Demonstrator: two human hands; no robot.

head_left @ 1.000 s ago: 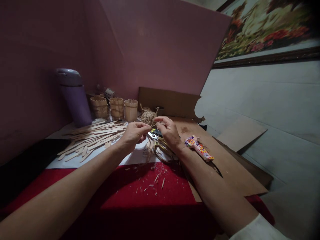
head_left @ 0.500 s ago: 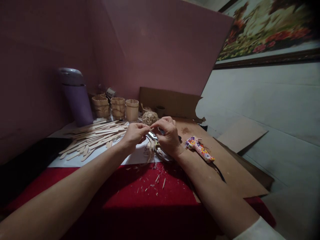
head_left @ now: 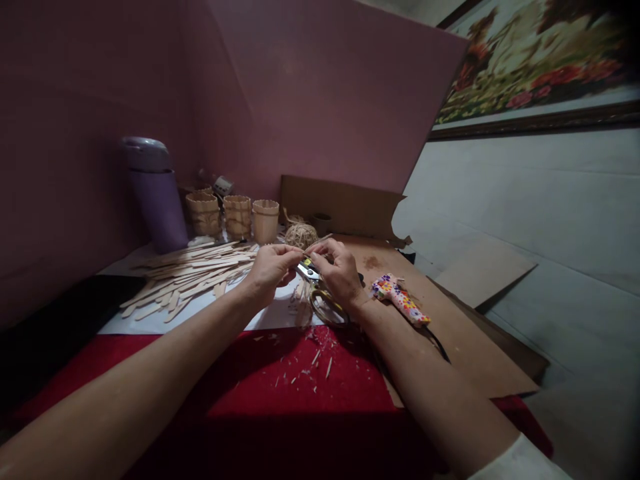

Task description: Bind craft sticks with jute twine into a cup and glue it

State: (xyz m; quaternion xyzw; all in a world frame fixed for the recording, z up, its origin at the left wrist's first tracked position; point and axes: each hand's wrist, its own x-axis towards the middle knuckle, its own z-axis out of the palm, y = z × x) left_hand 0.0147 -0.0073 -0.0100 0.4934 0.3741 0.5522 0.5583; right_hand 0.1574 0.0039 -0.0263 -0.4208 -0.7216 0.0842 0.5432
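The strand of twine (head_left: 317, 243) is thin, pale and straw-coloured; it sits just above the bench (head_left: 350, 387), over the scissors (head_left: 323, 301) and in front of the twine ball (head_left: 301, 235); the left hand (head_left: 271, 268) and right hand (head_left: 341, 269) meet fingertip to fingertip, each pinching it between thumb and forefinger; both forearms reach forward, wrists raised; wooden sticks (head_left: 190, 273) lie to the left.
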